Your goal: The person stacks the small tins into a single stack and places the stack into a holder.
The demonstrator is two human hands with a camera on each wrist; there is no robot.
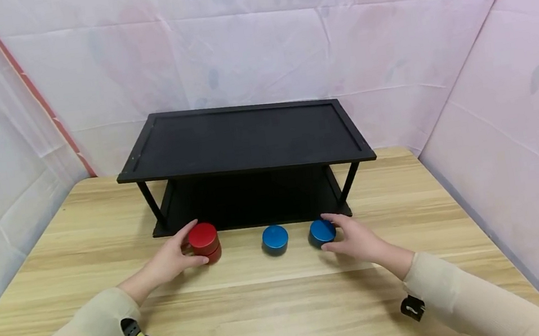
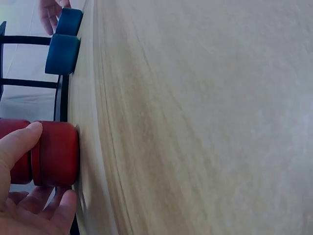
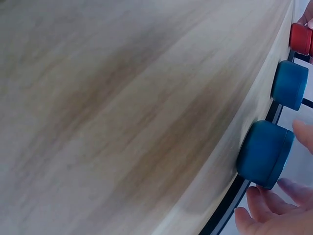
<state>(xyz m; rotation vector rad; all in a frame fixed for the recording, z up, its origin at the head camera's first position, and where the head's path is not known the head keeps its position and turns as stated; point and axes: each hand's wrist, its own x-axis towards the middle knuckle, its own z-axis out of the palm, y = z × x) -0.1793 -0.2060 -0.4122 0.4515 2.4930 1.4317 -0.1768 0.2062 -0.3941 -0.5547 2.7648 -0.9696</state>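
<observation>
Two round red tins stand one on the other in front of the black rack, the upper red tin (image 1: 203, 237) slightly off-centre on the lower red tin (image 2: 58, 152). My left hand (image 1: 175, 257) holds the upper one, thumb on the near side and fingers beyond. To the right, a blue tin (image 1: 275, 237) stands alone on the table. My right hand (image 1: 358, 238) is at another blue tin (image 3: 265, 152), its thumb and fingers spread on either side. In the right wrist view the thumb looks apart from this tin; fingertip contact is unclear.
A black two-level rack (image 1: 245, 140) stands behind the tins, its lower shelf (image 1: 248, 199) low over the wooden table (image 1: 268, 315). Printed white cloth (image 1: 254, 51) hangs behind and at both sides. Each wrist carries a small black camera.
</observation>
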